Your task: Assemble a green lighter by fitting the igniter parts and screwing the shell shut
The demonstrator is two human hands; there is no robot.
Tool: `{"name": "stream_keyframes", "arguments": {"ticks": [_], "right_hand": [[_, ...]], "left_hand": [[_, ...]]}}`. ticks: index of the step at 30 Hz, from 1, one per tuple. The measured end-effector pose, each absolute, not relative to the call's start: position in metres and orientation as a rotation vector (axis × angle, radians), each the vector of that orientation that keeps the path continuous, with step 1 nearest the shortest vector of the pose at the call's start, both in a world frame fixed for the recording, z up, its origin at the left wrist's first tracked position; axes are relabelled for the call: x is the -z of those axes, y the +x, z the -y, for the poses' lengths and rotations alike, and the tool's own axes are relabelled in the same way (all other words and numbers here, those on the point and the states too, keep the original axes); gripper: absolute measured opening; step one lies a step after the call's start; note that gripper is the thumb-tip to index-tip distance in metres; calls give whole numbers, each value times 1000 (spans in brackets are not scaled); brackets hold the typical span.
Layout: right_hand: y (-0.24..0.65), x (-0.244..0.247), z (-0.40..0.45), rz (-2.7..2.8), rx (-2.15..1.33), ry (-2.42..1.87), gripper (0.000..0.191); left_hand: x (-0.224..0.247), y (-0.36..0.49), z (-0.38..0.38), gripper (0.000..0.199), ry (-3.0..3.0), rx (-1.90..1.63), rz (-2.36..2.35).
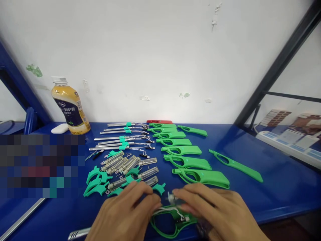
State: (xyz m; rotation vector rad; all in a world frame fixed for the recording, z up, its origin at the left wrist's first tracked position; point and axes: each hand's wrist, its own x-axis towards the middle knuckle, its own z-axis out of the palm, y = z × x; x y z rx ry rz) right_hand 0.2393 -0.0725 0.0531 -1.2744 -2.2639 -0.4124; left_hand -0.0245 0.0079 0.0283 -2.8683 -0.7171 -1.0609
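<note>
Shell (173, 235), green: between both hands, right end covered.
Left hand (130, 209): cropped below; fingers bunched together, whether pinching anything cannot be told.
Right hand (218, 209): cropped likewise; fingertips pinching.
Tube (78, 233): silver end visible, remainder behind left hand.
Wires (178, 212): white, over shell, partly covered.
Piece (171, 198): in right fingertips, pale-tipped, blurred, mostly hidden.

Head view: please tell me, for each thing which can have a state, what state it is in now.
Bottle: capped, standing.
Green handle between the hands: open, white wires showing.
Other green handles: lying on the table.
Metal tubes in the row: lying, teal pieces fitted.
Loose teal triggers: scattered, unattached.
Clear tanks: lying loose.
Left hand: fingers bent, grip unclear.
Right hand: closed on a small part, blurred.
</note>
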Motion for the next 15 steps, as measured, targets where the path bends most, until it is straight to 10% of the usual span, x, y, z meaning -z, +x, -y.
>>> {"name": "stream_keyframes", "arguments": {"ticks": [15], "right_hand": [[241, -43, 70, 2210, 32, -1441, 19]], "left_hand": [[-29, -37, -10, 33, -2590, 1001, 722]]}}
